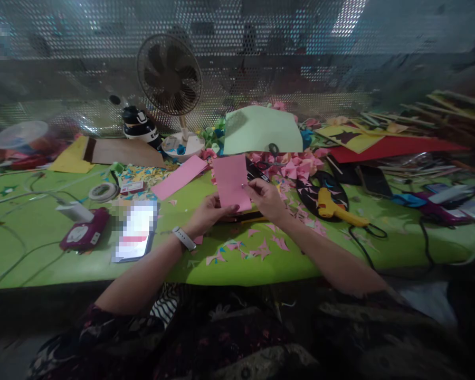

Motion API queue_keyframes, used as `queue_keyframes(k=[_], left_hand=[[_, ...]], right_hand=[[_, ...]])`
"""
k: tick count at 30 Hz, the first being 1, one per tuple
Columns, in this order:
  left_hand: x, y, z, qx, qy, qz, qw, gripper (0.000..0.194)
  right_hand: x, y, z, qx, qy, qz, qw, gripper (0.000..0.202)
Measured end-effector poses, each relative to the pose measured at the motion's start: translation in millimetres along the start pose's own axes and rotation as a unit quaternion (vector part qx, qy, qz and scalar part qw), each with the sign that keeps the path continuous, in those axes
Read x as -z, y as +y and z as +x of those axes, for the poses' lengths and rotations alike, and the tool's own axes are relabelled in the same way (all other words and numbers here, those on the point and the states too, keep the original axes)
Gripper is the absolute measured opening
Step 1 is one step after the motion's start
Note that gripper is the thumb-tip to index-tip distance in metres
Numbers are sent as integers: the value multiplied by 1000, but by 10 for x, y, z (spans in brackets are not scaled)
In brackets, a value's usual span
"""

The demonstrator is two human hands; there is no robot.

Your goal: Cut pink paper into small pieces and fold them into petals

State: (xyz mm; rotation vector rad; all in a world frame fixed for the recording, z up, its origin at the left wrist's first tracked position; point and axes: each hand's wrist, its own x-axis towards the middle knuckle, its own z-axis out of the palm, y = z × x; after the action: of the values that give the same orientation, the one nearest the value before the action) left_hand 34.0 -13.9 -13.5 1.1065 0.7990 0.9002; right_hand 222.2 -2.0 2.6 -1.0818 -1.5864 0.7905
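Observation:
A rectangle of pink paper [232,179] is held up between my two hands over the green table. At its lower left corner my left hand [209,211] grips it, thumb across the front. My right hand [267,198] pinches its right edge with thumb and forefinger. To the left lies a second pink paper strip [180,177]. Beneath and in front of my hands are pink and blue paper scraps [257,249]. Behind the held sheet, partly hidden by it, is a dark object that I cannot make out.
A yellow glue gun [336,207] rests on a black pad to the right. On the left are a lit phone [136,232], a tape roll [103,191] and a purple power strip [85,230] with cables. A fan [170,74] and a pale green sheet [261,128] stand behind.

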Motion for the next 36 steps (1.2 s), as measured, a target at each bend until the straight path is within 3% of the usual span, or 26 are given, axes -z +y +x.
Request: queue_keyframes(k=[18, 21, 27, 36], left_hand=[[-14, 25, -5, -12, -3, 5, 1000, 51], [-3, 2, 29, -44, 17, -4, 999, 53], [26, 0, 69, -89, 53, 3, 995, 58], [71, 48, 34, -64, 11, 2, 998, 66]], right_hand=[[15, 6, 3, 2, -6, -1, 1000, 45], [45, 13, 8, -15, -46, -16, 999, 47], [62, 68, -2, -29, -199, -94, 975, 49], [64, 38, -26, 14, -200, -99, 975, 46]])
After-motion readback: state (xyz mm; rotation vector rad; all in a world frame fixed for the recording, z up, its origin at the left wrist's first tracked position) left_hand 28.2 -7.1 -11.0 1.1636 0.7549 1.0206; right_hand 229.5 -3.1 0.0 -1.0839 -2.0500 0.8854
